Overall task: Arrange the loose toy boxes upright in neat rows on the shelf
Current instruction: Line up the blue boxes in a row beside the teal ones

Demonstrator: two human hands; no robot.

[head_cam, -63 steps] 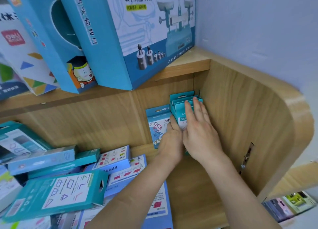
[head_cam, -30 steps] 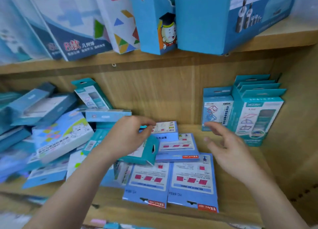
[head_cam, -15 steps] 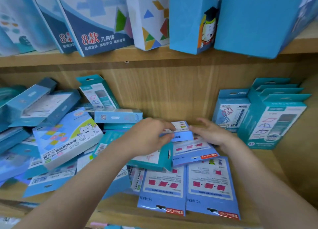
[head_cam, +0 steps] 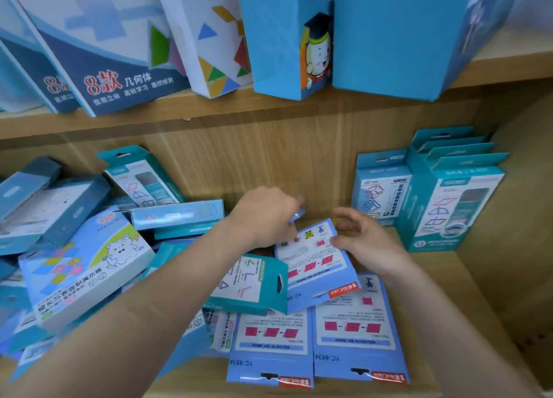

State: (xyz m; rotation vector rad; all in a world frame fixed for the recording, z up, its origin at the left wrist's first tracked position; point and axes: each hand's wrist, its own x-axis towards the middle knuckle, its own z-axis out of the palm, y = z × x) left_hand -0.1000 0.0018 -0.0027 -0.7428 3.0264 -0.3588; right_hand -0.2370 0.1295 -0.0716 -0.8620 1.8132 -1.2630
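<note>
My left hand is closed at the back of the lower shelf, and only a blurred blue corner of a small blue box shows past its fingers. My right hand hovers beside it with curled, spread fingers, its thumb touching the upper edge of a flat blue pack that lies tilted on the pile. A teal box lies flat under my left forearm. Two flat blue packs lie side by side at the shelf front. Upright teal boxes stand in a row against the right wall, with one upright blue box to their left.
A jumbled heap of boxes fills the shelf's left half, among them a bear-print box. Bare wooden shelf board shows in front of the upright row. The upper shelf carries tall leaning boxes overhanging its edge.
My left hand closed over the small blue box both hands were touching, uncovering the top of the flat pack beneath. My right hand let go and drew slightly right. The view moved closer.
</note>
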